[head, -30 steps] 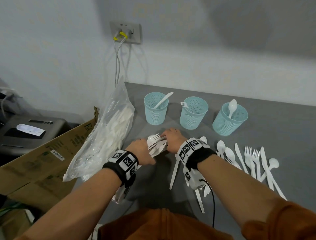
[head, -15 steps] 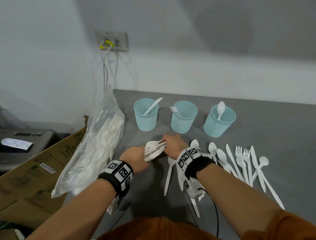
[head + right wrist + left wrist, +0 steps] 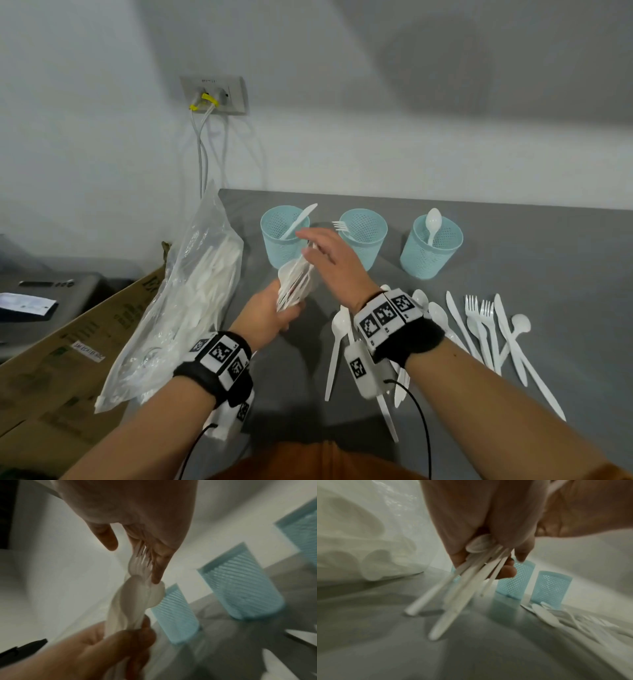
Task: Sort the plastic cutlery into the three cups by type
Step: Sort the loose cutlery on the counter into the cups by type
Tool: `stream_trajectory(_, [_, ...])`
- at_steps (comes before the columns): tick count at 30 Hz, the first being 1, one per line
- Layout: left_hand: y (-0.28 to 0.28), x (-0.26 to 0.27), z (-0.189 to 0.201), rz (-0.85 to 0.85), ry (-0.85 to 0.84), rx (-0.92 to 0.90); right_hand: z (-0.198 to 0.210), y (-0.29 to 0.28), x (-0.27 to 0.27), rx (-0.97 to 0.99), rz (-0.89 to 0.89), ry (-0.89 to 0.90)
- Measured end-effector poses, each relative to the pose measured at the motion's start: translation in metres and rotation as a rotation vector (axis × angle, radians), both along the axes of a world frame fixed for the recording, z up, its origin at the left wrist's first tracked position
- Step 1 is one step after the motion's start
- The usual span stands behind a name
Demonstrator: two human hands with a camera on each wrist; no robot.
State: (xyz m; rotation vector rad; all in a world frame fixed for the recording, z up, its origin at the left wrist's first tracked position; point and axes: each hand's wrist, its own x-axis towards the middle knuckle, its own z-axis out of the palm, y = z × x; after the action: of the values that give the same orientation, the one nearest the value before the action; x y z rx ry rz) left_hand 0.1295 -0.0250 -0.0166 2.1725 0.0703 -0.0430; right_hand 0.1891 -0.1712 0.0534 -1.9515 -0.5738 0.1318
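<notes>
My left hand point(image 3: 270, 317) grips a bundle of white plastic cutlery point(image 3: 295, 281) by the handles and holds it upright above the grey table point(image 3: 531, 260). The handles point(image 3: 464, 588) fan out below the fist. My right hand point(image 3: 329, 260) is over the bundle's top, its straight fingers point(image 3: 158, 566) touching the fork tines point(image 3: 140, 559) and the thumb held apart. Three light-blue mesh cups stand behind: the left cup point(image 3: 282, 243) holds a knife, the middle cup point(image 3: 366, 240) a fork, the right cup point(image 3: 430, 253) a spoon.
Loose spoons, forks and knives point(image 3: 479, 325) lie on the table to the right, some under my right wrist. A clear plastic bag of cutlery point(image 3: 178, 301) leans at the table's left edge, by a cardboard box point(image 3: 61, 370). Cables hang from a wall socket point(image 3: 214, 94).
The left hand has raised the bundle from nearly flat on the table to upright. The right hand has let go of the bundle's end and moved above it with fingers spread.
</notes>
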Motion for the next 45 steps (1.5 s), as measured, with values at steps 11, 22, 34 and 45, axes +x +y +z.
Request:
stream_trajectory(11, [-0.012,0.013,0.012,0.218,-0.203,-0.503,0.021,0.029,-0.008,0.141,-0.019,-0.196])
stream_trajectory(22, [-0.014,0.015,-0.003,0.165,-0.071,-0.509,0.000,0.027,-0.015,-0.138,-0.015,-0.028])
stream_trajectory(34, [-0.011,0.020,0.004,0.127,-0.109,-0.470,0.006,0.016,-0.006,0.118,-0.070,-0.004])
stream_trajectory(45, [-0.015,0.025,0.033,0.143,-0.077,-0.478,0.009,0.018,0.006,0.089,-0.249,-0.098])
